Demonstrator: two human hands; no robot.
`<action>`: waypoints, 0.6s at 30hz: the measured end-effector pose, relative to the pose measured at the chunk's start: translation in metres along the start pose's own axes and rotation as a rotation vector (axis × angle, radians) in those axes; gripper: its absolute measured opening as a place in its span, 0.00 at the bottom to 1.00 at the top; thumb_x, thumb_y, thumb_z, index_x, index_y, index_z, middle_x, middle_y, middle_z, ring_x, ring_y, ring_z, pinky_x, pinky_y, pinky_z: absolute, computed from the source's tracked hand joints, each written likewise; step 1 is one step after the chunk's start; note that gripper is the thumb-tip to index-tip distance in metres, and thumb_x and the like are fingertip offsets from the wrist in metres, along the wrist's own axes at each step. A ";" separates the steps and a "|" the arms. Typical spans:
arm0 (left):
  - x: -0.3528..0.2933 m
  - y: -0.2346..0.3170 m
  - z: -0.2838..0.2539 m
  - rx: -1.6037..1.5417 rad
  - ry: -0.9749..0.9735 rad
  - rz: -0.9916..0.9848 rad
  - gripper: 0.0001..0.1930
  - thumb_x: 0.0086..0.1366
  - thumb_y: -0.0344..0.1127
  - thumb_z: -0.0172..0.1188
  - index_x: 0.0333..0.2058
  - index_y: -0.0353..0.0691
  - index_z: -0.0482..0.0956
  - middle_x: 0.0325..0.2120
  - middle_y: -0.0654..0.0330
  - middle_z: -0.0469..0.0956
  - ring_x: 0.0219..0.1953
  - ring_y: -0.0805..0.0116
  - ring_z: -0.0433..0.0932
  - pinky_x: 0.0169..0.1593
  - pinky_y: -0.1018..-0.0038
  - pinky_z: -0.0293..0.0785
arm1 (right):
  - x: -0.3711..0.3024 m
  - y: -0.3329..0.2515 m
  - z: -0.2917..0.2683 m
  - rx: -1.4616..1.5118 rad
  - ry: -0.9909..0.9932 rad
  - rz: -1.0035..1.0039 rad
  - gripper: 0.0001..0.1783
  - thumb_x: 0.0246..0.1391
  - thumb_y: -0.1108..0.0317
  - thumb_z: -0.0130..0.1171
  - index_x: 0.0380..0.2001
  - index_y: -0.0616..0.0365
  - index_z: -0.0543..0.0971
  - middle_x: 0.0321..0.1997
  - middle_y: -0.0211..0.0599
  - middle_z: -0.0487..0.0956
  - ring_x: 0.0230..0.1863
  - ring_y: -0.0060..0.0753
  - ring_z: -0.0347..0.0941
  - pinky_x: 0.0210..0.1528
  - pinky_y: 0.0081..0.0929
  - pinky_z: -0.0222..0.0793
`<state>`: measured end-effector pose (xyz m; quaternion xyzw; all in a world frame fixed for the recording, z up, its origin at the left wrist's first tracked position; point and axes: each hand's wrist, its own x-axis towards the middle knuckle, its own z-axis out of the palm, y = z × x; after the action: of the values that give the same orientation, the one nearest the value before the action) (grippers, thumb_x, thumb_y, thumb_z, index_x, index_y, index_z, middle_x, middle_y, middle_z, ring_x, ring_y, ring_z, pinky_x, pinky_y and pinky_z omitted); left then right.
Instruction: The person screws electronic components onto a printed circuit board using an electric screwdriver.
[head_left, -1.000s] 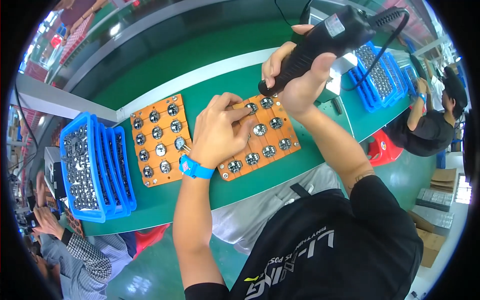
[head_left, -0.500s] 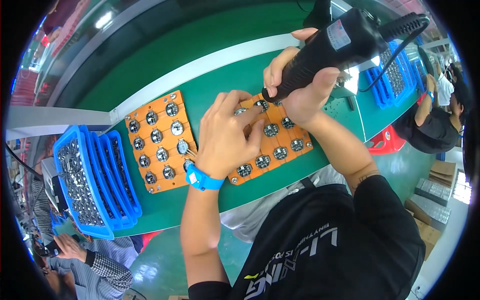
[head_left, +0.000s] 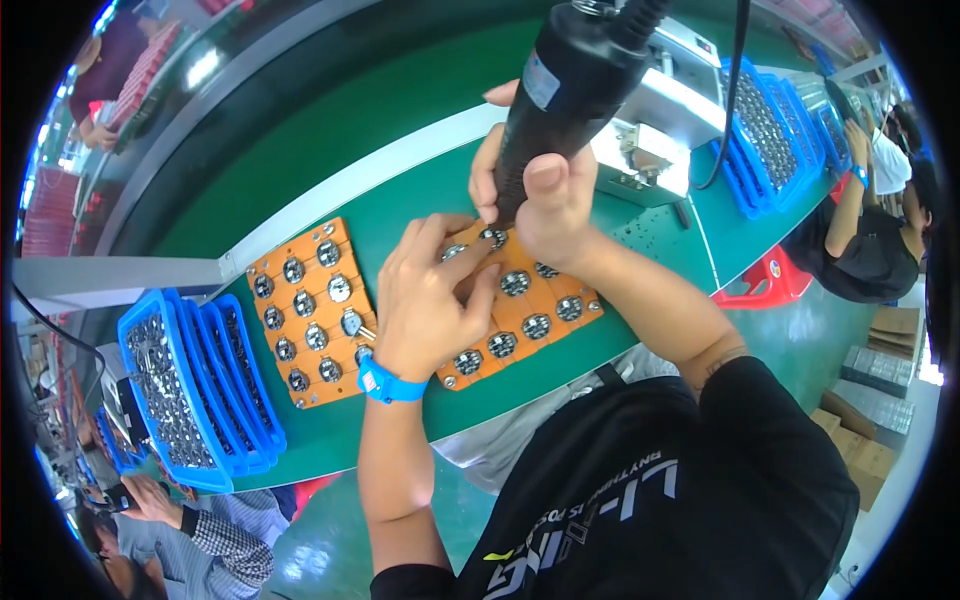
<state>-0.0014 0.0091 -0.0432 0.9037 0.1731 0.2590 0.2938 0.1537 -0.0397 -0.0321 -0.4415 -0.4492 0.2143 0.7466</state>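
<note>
My right hand (head_left: 550, 205) is wrapped round a black electric screwdriver (head_left: 570, 85), its lower end over a small round circuit board (head_left: 493, 238) at the far side of an orange fixture plate (head_left: 520, 334). The tip is hidden behind my fingers. My left hand (head_left: 432, 295), with a blue wrist strap (head_left: 392, 383), rests over the left part of that plate. Its index finger reaches to the same round board, and the thumb stands apart from it. More round boards sit in the plate's pockets. Beside it on the left lies a second orange plate (head_left: 290, 333) with several round boards.
Stacked blue trays (head_left: 170, 400) of small parts stand at the left; more blue trays (head_left: 765, 140) are at the far right. A metal box-shaped device (head_left: 645, 165) stands beyond my right hand. Co-workers sit at both sides, and a red stool (head_left: 765, 280) stands right of the table.
The view has shifted, so the plates and left trays appear lower and the right-hand device shows more. The screwdriver stands more upright. Both hands stay at the same round board.
</note>
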 end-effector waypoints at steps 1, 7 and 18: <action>0.001 0.001 -0.002 0.003 -0.007 0.004 0.11 0.55 0.30 0.71 0.38 0.35 0.89 0.43 0.54 0.81 0.38 0.55 0.78 0.40 0.63 0.76 | 0.001 -0.002 -0.003 -0.022 0.017 -0.038 0.51 0.62 0.23 0.47 0.64 0.62 0.60 0.20 0.37 0.74 0.16 0.24 0.68 0.20 0.22 0.65; -0.002 0.002 -0.005 0.011 -0.052 -0.038 0.12 0.54 0.29 0.71 0.38 0.33 0.88 0.48 0.52 0.82 0.46 0.51 0.81 0.49 0.63 0.79 | 0.024 -0.074 -0.070 -0.253 0.276 -0.160 0.56 0.58 0.15 0.28 0.65 0.55 0.62 0.18 0.32 0.70 0.12 0.27 0.63 0.17 0.25 0.62; -0.001 -0.004 -0.005 -0.089 -0.031 -0.067 0.14 0.50 0.25 0.67 0.38 0.31 0.86 0.47 0.50 0.83 0.44 0.49 0.83 0.47 0.62 0.81 | 0.027 -0.068 -0.106 -0.210 0.284 -0.198 0.46 0.64 0.21 0.35 0.57 0.57 0.65 0.17 0.36 0.69 0.14 0.28 0.63 0.20 0.25 0.61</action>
<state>-0.0060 0.0134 -0.0428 0.8873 0.1869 0.2423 0.3450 0.2537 -0.1049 0.0167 -0.4963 -0.4007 0.0274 0.7697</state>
